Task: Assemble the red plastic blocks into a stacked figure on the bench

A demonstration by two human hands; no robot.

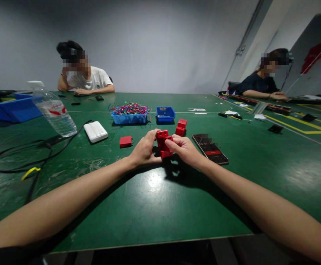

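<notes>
Above the green table, in front of me, is a red plastic housing (163, 151) with small holes in its upper face. My left hand (144, 147) grips it from the left, fingers behind and thumb below. My right hand (187, 150) pinches a red part at its right side between thumb and fingers. Whether that part is separate or joined to the housing, I cannot tell. Just behind my right hand stands a stepped red block (181, 127). Left of my left hand lies a flat red block (125, 142) with two metal pins pointing right.
A phone (210, 149) lies right of my hands. Behind them are a blue tray (130, 118) of coloured wires and a small blue tray (165, 115). On the left are a white power bank (95, 131), a water bottle (54, 112) and a black strap (14, 171). Two people sit across.
</notes>
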